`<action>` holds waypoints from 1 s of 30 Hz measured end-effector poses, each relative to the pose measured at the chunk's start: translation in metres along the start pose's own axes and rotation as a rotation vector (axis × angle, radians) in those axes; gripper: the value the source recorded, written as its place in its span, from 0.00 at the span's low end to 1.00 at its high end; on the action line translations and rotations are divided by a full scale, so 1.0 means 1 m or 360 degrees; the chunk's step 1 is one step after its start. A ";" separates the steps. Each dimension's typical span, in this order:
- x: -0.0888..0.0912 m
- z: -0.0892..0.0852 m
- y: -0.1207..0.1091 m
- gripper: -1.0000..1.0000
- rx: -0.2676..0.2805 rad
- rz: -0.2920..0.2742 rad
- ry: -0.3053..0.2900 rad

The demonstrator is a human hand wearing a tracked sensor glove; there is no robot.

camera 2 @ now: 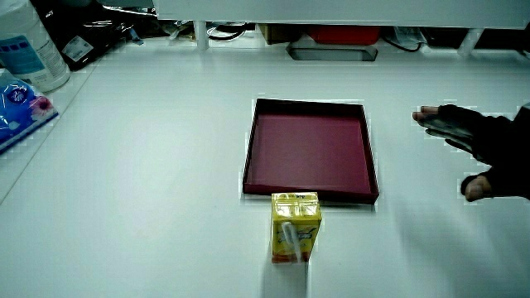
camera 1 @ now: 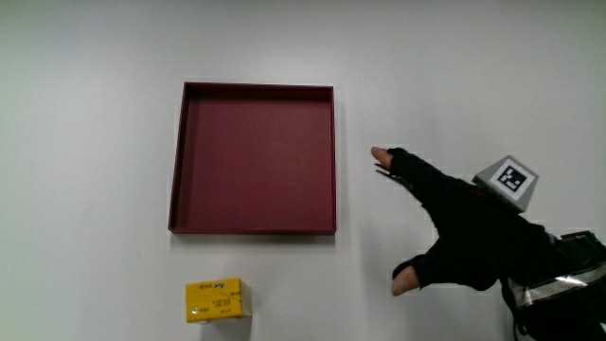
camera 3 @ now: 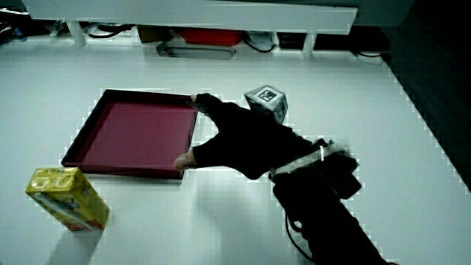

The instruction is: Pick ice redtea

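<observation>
A yellow ice red tea carton (camera 1: 217, 300) stands on the white table, nearer to the person than the dark red tray (camera 1: 189, 161). It shows in both side views (camera 2: 295, 227) (camera 3: 69, 199), upright and close to the tray's near rim. The gloved hand (camera 1: 445, 223) hovers over the table beside the tray, fingers spread and holding nothing. A patterned cube (camera 1: 507, 182) sits on its back. The hand is well apart from the carton. The tray (camera 2: 311, 192) (camera 3: 85, 136) holds nothing.
A low partition with cables and a red box (camera 2: 344, 35) runs along the table's edge farthest from the person. In a side view, a white bottle (camera 2: 29, 45) and a blue packet (camera 2: 21, 108) lie at the table's edge.
</observation>
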 end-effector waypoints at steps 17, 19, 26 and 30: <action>0.002 -0.067 0.059 0.50 -0.0280 0.0053 -0.0014; 0.000 -0.074 0.064 0.50 -0.0320 -0.0020 0.0011; 0.003 -0.099 0.084 0.50 -0.0417 0.0050 0.0087; 0.004 -0.112 0.097 0.50 -0.0432 0.0061 -0.0014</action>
